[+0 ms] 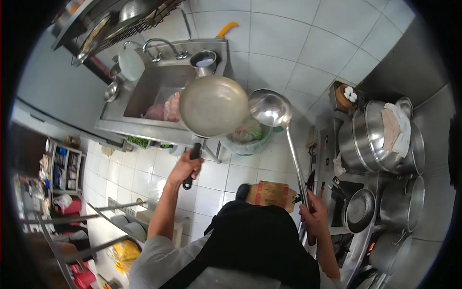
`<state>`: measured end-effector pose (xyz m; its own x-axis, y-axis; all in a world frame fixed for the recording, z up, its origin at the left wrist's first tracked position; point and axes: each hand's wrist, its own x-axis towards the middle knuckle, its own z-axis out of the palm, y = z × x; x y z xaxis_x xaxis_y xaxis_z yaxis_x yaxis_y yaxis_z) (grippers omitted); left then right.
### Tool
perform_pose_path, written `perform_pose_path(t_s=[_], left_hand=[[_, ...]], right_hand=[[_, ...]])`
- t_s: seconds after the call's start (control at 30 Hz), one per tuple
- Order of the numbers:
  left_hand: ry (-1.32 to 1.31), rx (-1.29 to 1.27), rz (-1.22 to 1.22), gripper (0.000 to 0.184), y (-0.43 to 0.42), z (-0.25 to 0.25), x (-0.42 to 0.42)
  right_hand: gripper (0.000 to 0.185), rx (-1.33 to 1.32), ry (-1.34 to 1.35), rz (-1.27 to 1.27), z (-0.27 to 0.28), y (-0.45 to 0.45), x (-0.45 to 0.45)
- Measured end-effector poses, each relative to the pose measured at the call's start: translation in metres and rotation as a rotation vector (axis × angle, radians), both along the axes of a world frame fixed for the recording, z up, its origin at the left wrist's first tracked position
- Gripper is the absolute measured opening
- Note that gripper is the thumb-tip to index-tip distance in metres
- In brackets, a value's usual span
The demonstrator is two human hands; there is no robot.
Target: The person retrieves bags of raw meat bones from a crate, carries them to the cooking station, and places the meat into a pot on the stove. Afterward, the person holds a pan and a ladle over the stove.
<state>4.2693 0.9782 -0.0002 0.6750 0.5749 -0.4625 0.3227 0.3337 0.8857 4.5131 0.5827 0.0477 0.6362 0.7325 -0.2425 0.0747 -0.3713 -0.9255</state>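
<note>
My left hand [186, 167] is closed around the black handle of a frying pan [213, 106], which is held up in front of the metal sink [163, 77]. The pan's round inner face shows and looks bare. In my right hand [314, 212] is the long handle of a large steel ladle [270, 108]; its shiny bowl is raised just right of the pan, close to its rim. Pinkish raw meat [168, 108] lies in the sink, partly hidden behind the pan.
A bin with a plastic liner [248, 144] stands below the pan. Flattened cardboard [270, 195] lies on the tiled floor. At right, a stove holds a small dark pan [359, 210] and large steel pots [402, 204]. A metal pot [203, 62] sits at the sink's back corner.
</note>
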Motion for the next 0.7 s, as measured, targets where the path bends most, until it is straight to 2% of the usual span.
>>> perform_pose_path(t_s=[0.07, 0.1, 0.2, 0.27, 0.3, 0.33, 0.4, 0.43, 0.47, 0.53, 0.63, 0.7], left_hand=[[-0.015, 0.039, 0.055, 0.010, 0.045, -0.011, -0.017], [-0.055, 0.064, 0.085, 0.011, 0.065, -0.014, -0.021], [0.040, 0.095, 0.182, 0.016, 0.120, -0.019, -0.029], [0.168, 0.221, 0.221, 0.020, 0.153, -0.023, -0.031], [0.085, 0.158, 0.269, 0.022, 0.186, -0.059, -0.047], [0.162, 0.257, 0.239, 0.023, 0.212, -0.072, -0.052], [0.302, 0.337, 0.252, 0.022, 0.224, -0.050, -0.038], [0.321, 0.388, 0.227, 0.020, 0.242, -0.060, -0.039], [0.409, 0.648, 0.207, 0.022, 0.267, -0.087, -0.046], [0.448, 0.631, 0.145, 0.026, 0.274, -0.073, -0.035], [0.627, 0.756, 0.095, 0.033, 0.287, -0.081, -0.030], [0.570, 1.204, -0.019, 0.039, 0.314, -0.114, -0.054]], right_hand=[[0.052, -0.033, 0.033, 0.035, 0.008, 0.016, -0.003], [0.050, -0.132, 0.099, 0.033, 0.020, 0.025, -0.005], [0.051, -0.137, 0.088, 0.015, 0.008, 0.024, -0.009], [0.050, -0.199, 0.085, -0.017, 0.005, 0.025, -0.013], [0.050, -0.244, 0.135, -0.037, 0.014, 0.028, -0.014], [0.050, -0.289, 0.184, -0.058, 0.019, 0.030, -0.015], [0.051, -0.236, 0.112, -0.095, 0.012, 0.028, -0.020], [0.051, -0.252, 0.121, -0.107, 0.014, 0.027, -0.020], [0.051, -0.268, 0.128, -0.117, 0.013, 0.024, -0.021], [0.050, -0.310, 0.132, -0.168, 0.004, 0.014, -0.026], [0.050, -0.370, 0.177, -0.231, 0.014, 0.012, -0.032], [0.051, -0.345, 0.156, -0.224, 0.012, 0.004, -0.037]])
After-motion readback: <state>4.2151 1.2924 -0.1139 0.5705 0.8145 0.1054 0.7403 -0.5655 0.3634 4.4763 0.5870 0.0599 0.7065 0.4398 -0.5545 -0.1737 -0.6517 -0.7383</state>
